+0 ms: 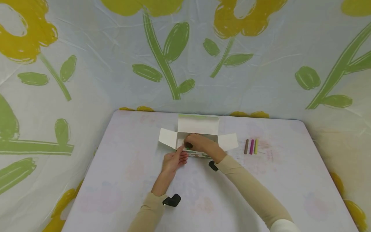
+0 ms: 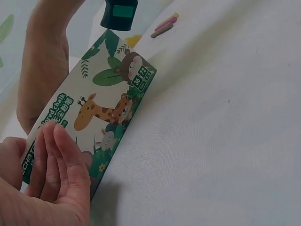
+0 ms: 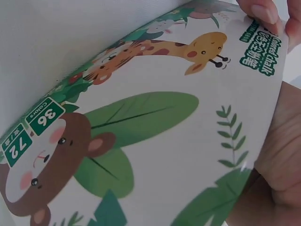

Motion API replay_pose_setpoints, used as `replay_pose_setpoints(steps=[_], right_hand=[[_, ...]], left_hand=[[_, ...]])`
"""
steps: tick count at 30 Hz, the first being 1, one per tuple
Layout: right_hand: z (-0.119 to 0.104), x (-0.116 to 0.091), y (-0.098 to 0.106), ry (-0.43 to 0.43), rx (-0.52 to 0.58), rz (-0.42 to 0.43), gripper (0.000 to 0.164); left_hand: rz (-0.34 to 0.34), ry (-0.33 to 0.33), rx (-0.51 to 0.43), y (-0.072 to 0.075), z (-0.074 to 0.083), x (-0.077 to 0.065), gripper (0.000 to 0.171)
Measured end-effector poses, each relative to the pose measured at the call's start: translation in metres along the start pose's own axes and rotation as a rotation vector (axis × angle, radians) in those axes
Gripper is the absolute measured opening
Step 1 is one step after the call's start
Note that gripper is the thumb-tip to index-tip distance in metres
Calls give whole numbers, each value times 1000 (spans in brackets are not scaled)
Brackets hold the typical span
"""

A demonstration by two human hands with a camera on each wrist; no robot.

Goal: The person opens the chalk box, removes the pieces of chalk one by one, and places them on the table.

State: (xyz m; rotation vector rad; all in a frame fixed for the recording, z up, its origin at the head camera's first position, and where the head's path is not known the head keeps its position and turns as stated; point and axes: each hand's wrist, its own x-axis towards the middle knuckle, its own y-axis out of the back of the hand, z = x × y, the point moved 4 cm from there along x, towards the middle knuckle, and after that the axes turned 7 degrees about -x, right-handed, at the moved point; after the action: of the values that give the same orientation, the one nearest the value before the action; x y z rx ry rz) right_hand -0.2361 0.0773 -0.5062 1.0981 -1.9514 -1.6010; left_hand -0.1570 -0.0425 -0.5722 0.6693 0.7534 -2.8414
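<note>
A white cardboard box of coloured chalk [image 1: 200,154] lies on the table with its flaps spread open. Printed on its front are a giraffe and other animals. At its left end, my left hand [image 1: 173,159] grips the front wall, thumb at the upper edge and fingers along the printed face [image 2: 108,101]. My right hand [image 1: 198,142] reaches over the front wall into the box, fingers bent downward. A dark patch with a speck of green shows by these fingers; I cannot tell whether they hold chalk. In the right wrist view, the box front hides most of that hand.
Three chalk sticks lie side by side to the right of the box: a brown stick [image 1: 246,146], a magenta stick [image 1: 251,147] and a yellow-green stick [image 1: 256,146]. Coloured smudges mark the white tabletop [image 1: 278,180]. A flower-printed cloth [image 1: 121,64] hangs behind the table.
</note>
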Motion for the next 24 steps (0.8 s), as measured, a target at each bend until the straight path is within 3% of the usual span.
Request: replay_pose_setpoints(steps=[7,19,24], right_hand=[[4,-12,4,-14,152,25,10],[22,-44,5,71,422,126,19],[31,-60,9,-10,492,226,24]], left_hand=[[-12,1,1,-1,-3,1,45],[4,0,3,1,-6,-2,41],[10,6,15,1,-7,-4,46]])
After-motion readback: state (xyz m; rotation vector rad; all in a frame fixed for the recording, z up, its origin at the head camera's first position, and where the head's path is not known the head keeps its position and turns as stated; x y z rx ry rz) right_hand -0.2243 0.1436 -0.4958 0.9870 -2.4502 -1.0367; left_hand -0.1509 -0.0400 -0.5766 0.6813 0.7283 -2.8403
